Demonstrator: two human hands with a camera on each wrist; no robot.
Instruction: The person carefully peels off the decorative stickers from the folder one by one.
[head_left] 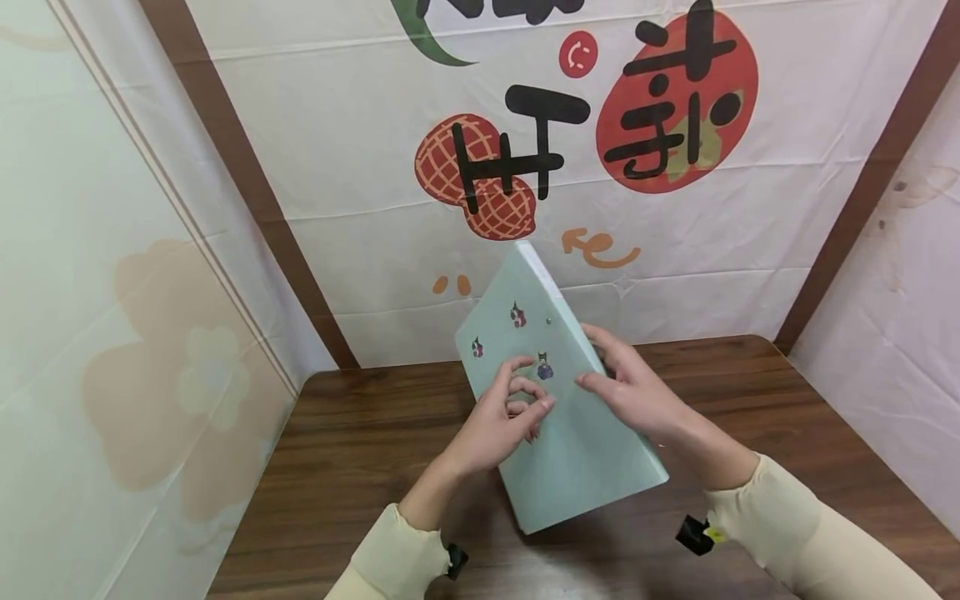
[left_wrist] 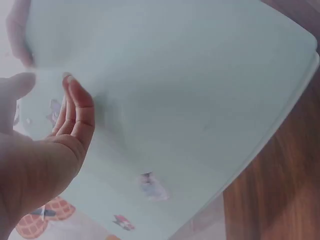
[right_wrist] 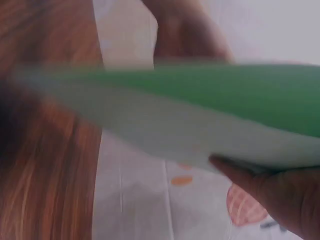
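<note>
A mint-green folder [head_left: 577, 450] with small cartoon stickers is held tilted above the wooden table, its lower corner close to the tabletop. My right hand [head_left: 633, 387] grips its right edge, thumb on the cover and fingers round behind. In the right wrist view the folder's blurred edge [right_wrist: 240, 100] shows bright green beside a pale side, with the right hand [right_wrist: 285, 192] against it. My left hand [head_left: 498, 417] is in front of the cover, fingers loosely bent. In the left wrist view the left hand [left_wrist: 50, 145] has its thumb apart from the fingers; whether they touch the cover is unclear.
The brown wooden table [head_left: 352, 467] runs back to a white printed cloth wall [head_left: 360, 292]. More cloth hangs on the left [head_left: 60, 292] and on the right [head_left: 885, 333]. Small black devices [head_left: 695, 535] sit at both wrists.
</note>
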